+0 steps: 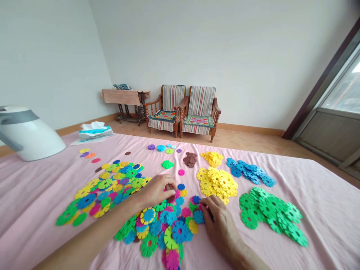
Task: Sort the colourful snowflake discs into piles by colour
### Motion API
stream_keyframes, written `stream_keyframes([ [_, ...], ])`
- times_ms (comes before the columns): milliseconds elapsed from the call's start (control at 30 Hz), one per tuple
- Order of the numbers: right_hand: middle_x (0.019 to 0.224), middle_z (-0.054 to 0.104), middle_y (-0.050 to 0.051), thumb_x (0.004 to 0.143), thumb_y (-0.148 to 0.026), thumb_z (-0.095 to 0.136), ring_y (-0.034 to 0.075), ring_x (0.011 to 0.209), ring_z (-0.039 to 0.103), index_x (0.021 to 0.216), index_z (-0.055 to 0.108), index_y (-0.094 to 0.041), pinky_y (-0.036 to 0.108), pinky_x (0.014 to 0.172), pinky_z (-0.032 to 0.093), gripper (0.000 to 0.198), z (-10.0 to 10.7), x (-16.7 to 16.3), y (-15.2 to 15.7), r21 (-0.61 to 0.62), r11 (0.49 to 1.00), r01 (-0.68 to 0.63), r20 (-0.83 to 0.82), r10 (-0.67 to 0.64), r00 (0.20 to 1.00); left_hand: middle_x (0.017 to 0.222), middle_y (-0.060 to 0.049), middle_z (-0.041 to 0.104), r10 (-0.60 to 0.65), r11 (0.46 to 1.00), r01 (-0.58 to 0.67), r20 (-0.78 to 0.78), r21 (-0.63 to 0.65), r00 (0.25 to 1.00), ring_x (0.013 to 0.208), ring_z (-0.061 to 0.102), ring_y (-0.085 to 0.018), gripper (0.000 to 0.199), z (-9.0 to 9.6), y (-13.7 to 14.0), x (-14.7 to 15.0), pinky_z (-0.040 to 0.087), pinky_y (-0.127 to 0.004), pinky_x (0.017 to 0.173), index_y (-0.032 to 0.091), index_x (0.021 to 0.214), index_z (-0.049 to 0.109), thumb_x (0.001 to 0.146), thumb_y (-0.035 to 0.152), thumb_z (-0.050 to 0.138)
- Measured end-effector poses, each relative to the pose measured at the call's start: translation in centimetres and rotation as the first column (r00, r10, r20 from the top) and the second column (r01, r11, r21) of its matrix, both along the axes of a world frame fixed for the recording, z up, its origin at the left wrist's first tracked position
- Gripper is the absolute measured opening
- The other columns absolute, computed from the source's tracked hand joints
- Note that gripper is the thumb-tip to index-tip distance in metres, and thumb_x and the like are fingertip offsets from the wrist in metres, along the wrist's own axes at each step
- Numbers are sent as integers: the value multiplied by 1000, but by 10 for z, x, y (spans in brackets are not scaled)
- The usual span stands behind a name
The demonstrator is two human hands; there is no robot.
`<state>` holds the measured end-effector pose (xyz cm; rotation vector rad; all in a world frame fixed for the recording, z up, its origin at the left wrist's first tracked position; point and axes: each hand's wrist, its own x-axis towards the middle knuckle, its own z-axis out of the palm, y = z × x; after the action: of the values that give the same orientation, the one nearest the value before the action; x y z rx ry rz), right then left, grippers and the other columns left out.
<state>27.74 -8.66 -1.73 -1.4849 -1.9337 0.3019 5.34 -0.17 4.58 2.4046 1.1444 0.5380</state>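
Note:
Notched plastic snowflake discs in mixed colours form a wide pile on the pink cloth. Over its middle, my left hand bends its thumb and fingers together. A bit of green shows between them, and a brown disc lies just below; what the fingers hold is unclear. My right hand reaches the pile's right edge, its fingers closed together beside a dark blue disc. A pink edge shows at its fingertips, but the grip is partly hidden. Sorted yellow discs and green discs lie beyond and right of this hand.
Blue discs, brown discs and a smaller yellow heap lie farther back. Several single discs are scattered left of them. A white kettle and a tissue box stand at left. Two wooden armchairs are beyond the table.

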Motion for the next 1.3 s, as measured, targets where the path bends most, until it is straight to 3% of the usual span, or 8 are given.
stream_keyframes([
  [200,83,60,5,92,-18,41,18,80,57,89,61,-21,29,70,43,20,0,0,0,2,1000,-6,-14,6,1000,91,-4,63,18,996,-9,-98,89,995,88,59,-21,24,-10,-14,7,43,-27,76,22,95,69,72,20,66],
  [467,84,58,5,92,-18,41,19,80,56,91,61,-20,30,71,43,20,0,0,0,-11,1000,-16,-10,16,1000,83,-3,60,65,992,-47,-156,116,986,84,57,-20,11,-12,-20,7,41,-28,74,20,82,65,72,17,61],
  [667,82,57,5,92,-18,41,19,79,54,92,62,-20,31,71,42,20,-1,1,0,-16,1000,-14,1,14,1000,79,0,60,67,997,-64,-56,42,996,75,55,-16,14,-13,-14,2,40,-24,67,18,74,59,63,10,61],
  [867,83,57,5,92,-18,41,19,80,53,92,62,-19,31,71,42,20,-2,1,0,-19,1000,-20,-7,20,1000,61,3,60,26,971,0,106,-240,994,59,56,-12,4,-4,17,9,40,-19,56,15,66,61,64,12,60],
  [1100,83,56,5,92,-17,41,19,80,53,91,61,-20,30,71,42,20,-2,0,1,-24,1000,-14,-15,14,1000,61,1,62,209,968,-176,187,-181,960,60,59,-12,2,-23,79,44,44,-20,57,15,66,57,68,14,57],
  [1300,84,57,5,92,-17,41,19,80,53,91,61,-19,30,71,42,20,-1,0,1,-33,999,-14,-17,14,1000,69,-2,64,301,952,-290,145,-93,942,64,59,-14,3,-34,84,45,42,-22,59,15,69,60,68,14,58],
])
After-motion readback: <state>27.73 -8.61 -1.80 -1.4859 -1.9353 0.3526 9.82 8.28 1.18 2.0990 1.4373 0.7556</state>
